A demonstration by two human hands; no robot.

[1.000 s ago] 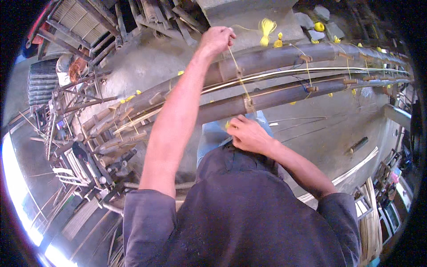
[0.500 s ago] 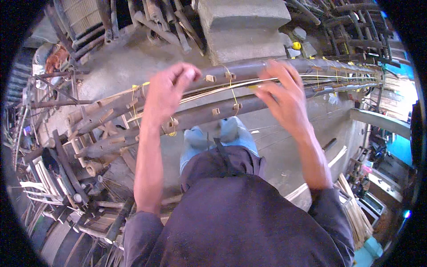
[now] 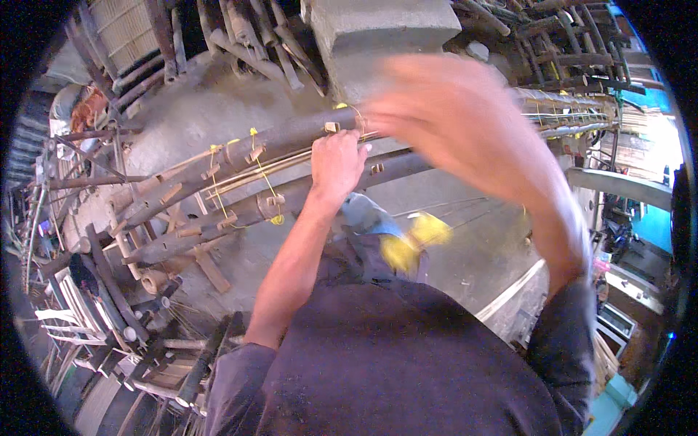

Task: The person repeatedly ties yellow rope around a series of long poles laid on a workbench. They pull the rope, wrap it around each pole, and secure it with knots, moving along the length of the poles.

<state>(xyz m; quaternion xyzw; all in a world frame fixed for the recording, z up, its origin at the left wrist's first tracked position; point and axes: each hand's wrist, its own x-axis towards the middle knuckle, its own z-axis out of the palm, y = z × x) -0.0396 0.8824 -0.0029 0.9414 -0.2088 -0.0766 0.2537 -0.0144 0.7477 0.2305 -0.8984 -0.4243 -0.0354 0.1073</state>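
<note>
Two long dark bamboo poles run side by side across the view, the far pole point(image 3: 291, 133) and the near pole point(image 3: 291, 195), with short pegs and yellow string point(image 3: 264, 173) tied between them. Thin bamboo strips point(image 3: 254, 173) lie lengthwise in the gap. My left hand point(image 3: 336, 163) is over the strips, its fingers curled and closed against the far pole; what they hold is hidden. Above the far pole my right hand point(image 3: 436, 102) is smeared by motion, its fingers unclear. A blurred yellow bundle point(image 3: 418, 243) hangs in front of my lap.
A concrete block point(image 3: 385, 29) stands beyond the poles. Bamboo furniture frames point(image 3: 574, 51) are stacked at the far right, more poles and frames point(image 3: 94, 283) at the left. Light split strips point(image 3: 512, 291) lie on the floor at right.
My left hand has moved right along the poles and closed near the far one. My right hand has swung up and left. The yellow bundle now shows by my lap.
</note>
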